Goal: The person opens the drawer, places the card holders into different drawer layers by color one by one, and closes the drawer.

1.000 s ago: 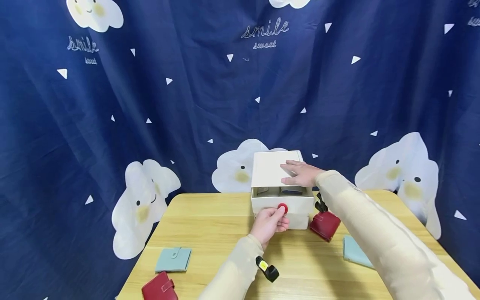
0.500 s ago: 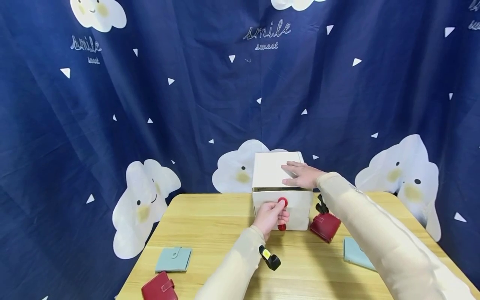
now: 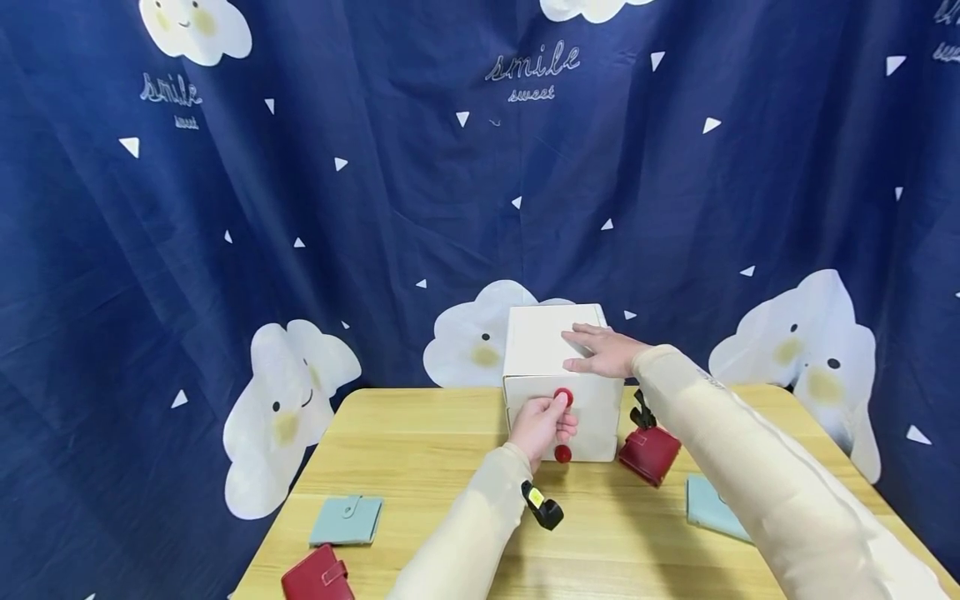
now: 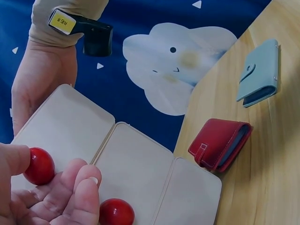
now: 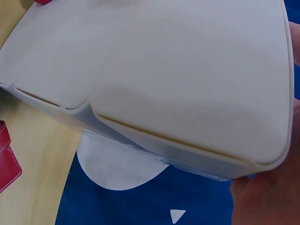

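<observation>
A white drawer box (image 3: pixel 551 337) stands at the back of the table in the head view, its drawers flush with the front. My left hand (image 3: pixel 536 429) pinches the upper red knob (image 3: pixel 564 395) between thumb and fingers; the left wrist view shows this round knob (image 4: pixel 39 166) close up. Below it sits a second red knob (image 4: pixel 116 212). On the box top rests my right hand (image 3: pixel 606 350), fingers straight and spread. The right wrist view has the box front (image 5: pixel 187 84) large, with part of the right hand (image 5: pixel 267 201) at the edge.
Right of the box lies a red wallet (image 3: pixel 650 455), and a light-blue wallet (image 3: pixel 716 507) is partly behind the right sleeve. Another light-blue wallet (image 3: pixel 347 520) and a red wallet (image 3: pixel 318 575) lie at the left of the wooden table (image 3: pixel 420 442). A blue curtain (image 3: pixel 390 208) hangs behind.
The upper drawer stood out from the box a second ago, its inside showing. My left hand has pushed it back in by the knob. My right hand has stayed on the box top.
</observation>
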Demonstrator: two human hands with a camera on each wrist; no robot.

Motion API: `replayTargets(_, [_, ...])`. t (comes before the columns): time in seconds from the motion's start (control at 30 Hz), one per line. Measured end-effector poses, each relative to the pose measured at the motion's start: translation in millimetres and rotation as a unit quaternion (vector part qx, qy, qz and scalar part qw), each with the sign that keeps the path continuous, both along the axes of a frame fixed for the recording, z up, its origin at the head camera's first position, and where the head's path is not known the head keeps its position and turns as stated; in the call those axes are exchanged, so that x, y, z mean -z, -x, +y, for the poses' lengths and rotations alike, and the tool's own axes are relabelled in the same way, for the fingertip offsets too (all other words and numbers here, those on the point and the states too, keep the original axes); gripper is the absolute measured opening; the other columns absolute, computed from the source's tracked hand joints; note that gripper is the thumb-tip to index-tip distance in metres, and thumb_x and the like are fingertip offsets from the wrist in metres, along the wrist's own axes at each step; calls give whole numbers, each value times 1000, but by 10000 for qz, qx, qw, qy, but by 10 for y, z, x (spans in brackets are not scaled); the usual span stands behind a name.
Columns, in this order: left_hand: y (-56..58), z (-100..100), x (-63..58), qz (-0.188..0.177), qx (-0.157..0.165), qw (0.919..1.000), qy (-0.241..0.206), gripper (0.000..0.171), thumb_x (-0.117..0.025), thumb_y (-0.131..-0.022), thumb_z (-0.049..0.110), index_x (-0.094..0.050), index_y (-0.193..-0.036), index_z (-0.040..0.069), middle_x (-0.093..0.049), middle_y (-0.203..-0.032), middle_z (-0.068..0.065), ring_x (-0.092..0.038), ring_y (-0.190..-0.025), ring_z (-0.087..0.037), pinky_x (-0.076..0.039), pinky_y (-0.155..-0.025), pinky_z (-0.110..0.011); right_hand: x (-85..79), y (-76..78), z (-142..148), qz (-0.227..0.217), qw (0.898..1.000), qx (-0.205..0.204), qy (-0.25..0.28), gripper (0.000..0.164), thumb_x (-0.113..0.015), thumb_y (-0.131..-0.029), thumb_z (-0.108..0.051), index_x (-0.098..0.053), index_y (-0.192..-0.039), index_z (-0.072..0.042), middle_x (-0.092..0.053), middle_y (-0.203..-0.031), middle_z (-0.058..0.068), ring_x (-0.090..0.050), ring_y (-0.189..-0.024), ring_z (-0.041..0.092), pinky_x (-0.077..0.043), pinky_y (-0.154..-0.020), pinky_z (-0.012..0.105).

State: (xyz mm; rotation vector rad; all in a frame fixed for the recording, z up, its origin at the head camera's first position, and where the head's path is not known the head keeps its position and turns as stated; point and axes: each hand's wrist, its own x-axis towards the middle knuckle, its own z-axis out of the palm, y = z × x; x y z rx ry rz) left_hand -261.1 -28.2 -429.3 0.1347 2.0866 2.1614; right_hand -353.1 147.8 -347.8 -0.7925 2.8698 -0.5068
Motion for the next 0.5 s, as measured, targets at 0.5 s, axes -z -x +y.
replayTargets(0.5, [82, -15, 15, 140, 91, 9998, -100, 41, -52, -100, 27, -61, -97, -13, -68, -77, -9, -62, -63, -10, -53, -63, -22, 17, -11, -5, -60, 10000, 53, 29, 77, -50, -92, -59, -29, -152, -17, -15, -159, 13, -9, -145, 38, -12, -111, 63])
